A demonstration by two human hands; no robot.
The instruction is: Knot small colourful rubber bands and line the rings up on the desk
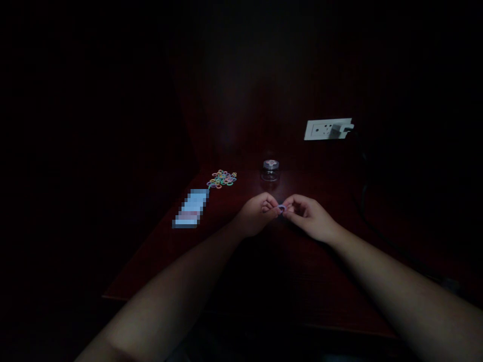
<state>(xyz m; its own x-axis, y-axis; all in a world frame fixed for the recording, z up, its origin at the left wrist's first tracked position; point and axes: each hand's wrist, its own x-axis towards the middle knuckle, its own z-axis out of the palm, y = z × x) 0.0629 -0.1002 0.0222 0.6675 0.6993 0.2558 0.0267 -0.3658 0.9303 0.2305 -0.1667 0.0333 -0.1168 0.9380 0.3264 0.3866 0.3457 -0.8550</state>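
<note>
Between my two hands is a small pale purple hair tie, a ring pinched from both sides just above the dark red table. My left hand grips its left side between thumb and fingertips. On the opposite side, my right hand pinches it with thumb and forefinger. A heap of colourful hair ties lies at the far left of the table. Behind my hands stands a small clear round jar with its lid on.
A phone with a lit, blurred screen lies on the left of the table. On the back wall is a white socket plate with a plug in it. A dark cable runs down at the right. The surroundings are very dark.
</note>
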